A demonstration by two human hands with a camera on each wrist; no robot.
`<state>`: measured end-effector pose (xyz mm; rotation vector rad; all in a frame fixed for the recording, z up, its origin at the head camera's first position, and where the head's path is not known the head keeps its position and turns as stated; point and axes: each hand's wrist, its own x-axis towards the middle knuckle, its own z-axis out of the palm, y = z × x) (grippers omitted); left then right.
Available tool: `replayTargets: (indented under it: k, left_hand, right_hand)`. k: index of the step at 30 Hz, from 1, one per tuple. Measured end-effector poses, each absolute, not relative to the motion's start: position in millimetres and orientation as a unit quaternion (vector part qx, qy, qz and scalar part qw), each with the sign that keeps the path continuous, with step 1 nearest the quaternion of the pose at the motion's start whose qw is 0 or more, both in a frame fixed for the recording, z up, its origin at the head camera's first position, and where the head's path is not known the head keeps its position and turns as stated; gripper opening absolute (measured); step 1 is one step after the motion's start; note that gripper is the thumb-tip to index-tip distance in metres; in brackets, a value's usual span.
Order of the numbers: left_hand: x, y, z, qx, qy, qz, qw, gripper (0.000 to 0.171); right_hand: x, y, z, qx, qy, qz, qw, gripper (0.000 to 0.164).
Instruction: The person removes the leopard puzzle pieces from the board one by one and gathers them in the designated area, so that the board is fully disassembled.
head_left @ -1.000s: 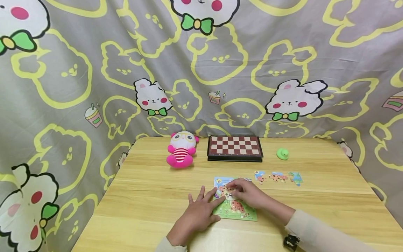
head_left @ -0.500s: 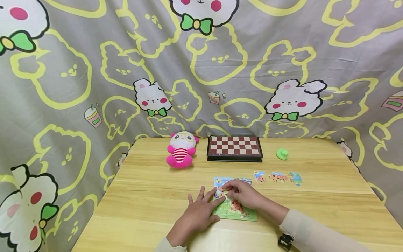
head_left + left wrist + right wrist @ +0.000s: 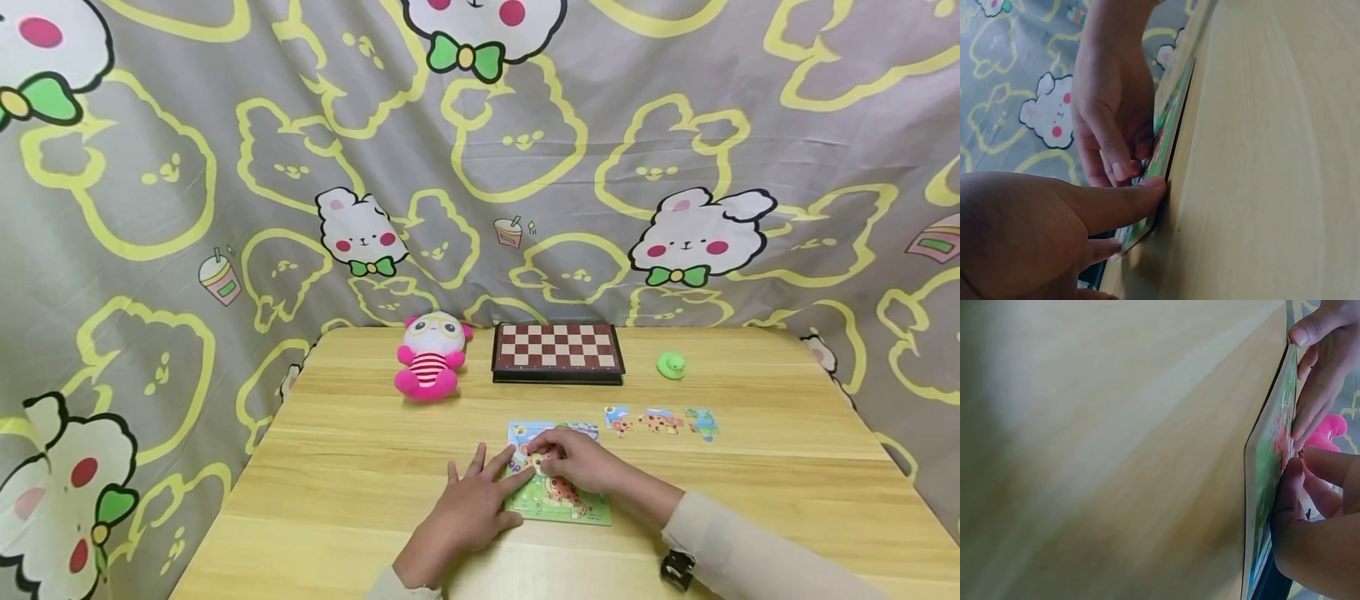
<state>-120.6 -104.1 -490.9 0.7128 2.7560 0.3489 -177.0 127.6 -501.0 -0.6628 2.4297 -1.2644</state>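
A jigsaw puzzle board (image 3: pixel 592 510) with a spotted cartoon animal and a green border lies on the table. My left hand (image 3: pixel 474 510) rests on its left side with fingers spread; in the left wrist view the thumb (image 3: pixel 1129 203) lies on the board's near edge. Over the upper middle of the picture, my right hand (image 3: pixel 583 460) bends its fingers down. Its thumb and index finger pinch a small puzzle piece (image 3: pixel 1301 454), mostly hidden by the fingers. The left index fingertip is close beside that spot.
Three loose puzzle pieces (image 3: pixel 662 422) lie in a row right of the board. Behind stand a pink-and-white plush toy (image 3: pixel 429 358), a folded checkered chessboard (image 3: pixel 558 347) and a green toy duck (image 3: pixel 671 365). A patterned curtain (image 3: pixel 450 167) hangs behind the table.
My right hand has shifted slightly left over the board, its fingers drawing closer to the left index finger. The left hand stays in place.
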Motion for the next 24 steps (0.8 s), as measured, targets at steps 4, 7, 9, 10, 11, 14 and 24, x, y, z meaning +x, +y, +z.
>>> replayTargets:
  k: [4, 7, 9, 10, 11, 14, 24]
  left_hand:
    - [-120, -109, -494, 0.254, 0.951, 0.122, 0.127, 0.064]
    - [-117, -115, -494, 0.257, 0.95, 0.122, 0.126, 0.062]
    - [-113, -118, -494, 0.261, 0.949, 0.123, 0.126, 0.061]
    - [-112, -120, -494, 0.262, 0.949, 0.122, 0.128, 0.062]
    - [-110, -121, -494, 0.264, 0.948, 0.122, 0.128, 0.062]
    - [-107, -122, -493, 0.269, 0.947, 0.124, 0.125, 0.064]
    - [-106, -120, -493, 0.267, 0.947, 0.128, 0.127, 0.062]
  right_hand:
    - [-178, 129, -502, -0.236, 0.849, -0.443, 0.163, 0.027]
    - [-177, 130, -503, -0.241, 0.845, -0.449, 0.162, 0.027]
    - [-177, 129, -503, -0.243, 0.843, -0.451, 0.161, 0.027]
    - [-177, 129, -502, -0.242, 0.843, -0.453, 0.162, 0.027]
    - [-176, 129, -502, -0.242, 0.841, -0.456, 0.161, 0.027]
    - [-175, 127, -502, -0.236, 0.844, -0.455, 0.158, 0.027]
    - [-174, 114, -507, -0.207, 0.886, -0.398, 0.118, 0.036]
